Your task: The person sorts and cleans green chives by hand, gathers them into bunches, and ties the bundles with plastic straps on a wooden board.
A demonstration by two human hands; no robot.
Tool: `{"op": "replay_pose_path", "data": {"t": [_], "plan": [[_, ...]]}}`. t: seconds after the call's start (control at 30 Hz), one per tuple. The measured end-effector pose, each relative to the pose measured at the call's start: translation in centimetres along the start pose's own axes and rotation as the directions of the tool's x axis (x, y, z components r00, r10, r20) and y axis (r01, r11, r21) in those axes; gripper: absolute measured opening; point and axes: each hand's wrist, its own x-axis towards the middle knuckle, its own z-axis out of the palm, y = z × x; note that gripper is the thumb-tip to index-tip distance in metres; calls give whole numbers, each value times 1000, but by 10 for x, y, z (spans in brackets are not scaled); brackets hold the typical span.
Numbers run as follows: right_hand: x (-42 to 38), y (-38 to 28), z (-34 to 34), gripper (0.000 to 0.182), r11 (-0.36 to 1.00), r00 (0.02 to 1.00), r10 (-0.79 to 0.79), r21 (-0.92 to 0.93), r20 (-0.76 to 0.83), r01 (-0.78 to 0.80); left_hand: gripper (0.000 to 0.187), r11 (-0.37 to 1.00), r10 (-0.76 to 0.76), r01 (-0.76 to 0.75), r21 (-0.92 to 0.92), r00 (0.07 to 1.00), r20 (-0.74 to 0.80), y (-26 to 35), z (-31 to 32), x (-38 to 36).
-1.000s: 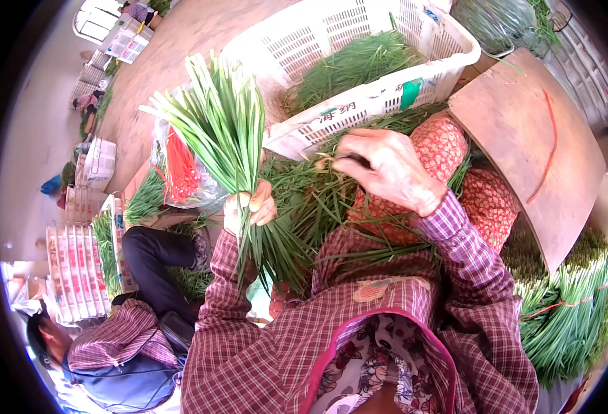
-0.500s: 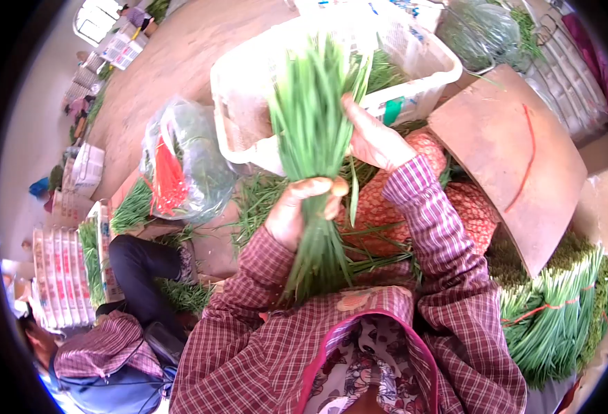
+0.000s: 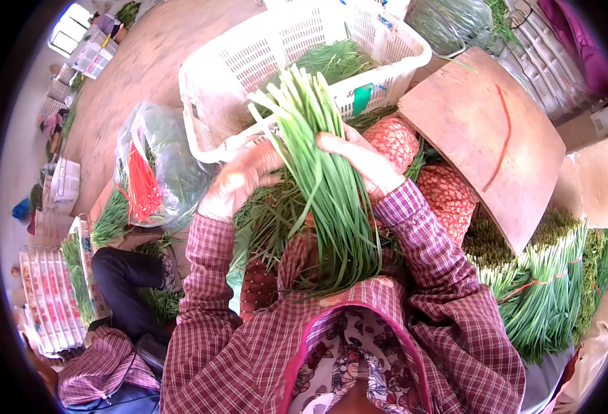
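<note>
Right hand [image 3: 360, 160] gripping greens [image 3: 331, 200], pale ends [image 3: 302, 90] toward crate [image 3: 391, 84]; left hand [image 3: 238, 181] loosely spread just beside them, can't tell if touching

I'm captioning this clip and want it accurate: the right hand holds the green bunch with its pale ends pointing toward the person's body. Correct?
Not quite: the pale ends point away from the body, as the head view shows. The right hand does hold the green bunch.
</note>
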Motion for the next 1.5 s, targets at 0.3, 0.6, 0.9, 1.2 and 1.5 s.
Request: {"op": "replay_pose_path", "data": {"t": [0.3,0.6,0.9,1.2,1.5], "plan": [[9,32,25,83,809,952,-305,-534,-23,246,44,775,150,-355,-522,907,-393,2,37,38],[15,5,33,65,526,885,-466,-804,2,278,40,764,201,-392,-512,899,-389,-14,44,48],[15,10,25,45,640,879,-474,-705,-49,305,35,760,85,-347,-550,892,-444,-9,50,44],[18,9,31,33,481,760,-648,-802,-54,354,35,746,86,-394,-537,857,-508,7,55,50],[26,9,28,39,533,760,-649,-727,-23,433,30,761,59,-380,-526,847,-528,-21,44,44]]}}
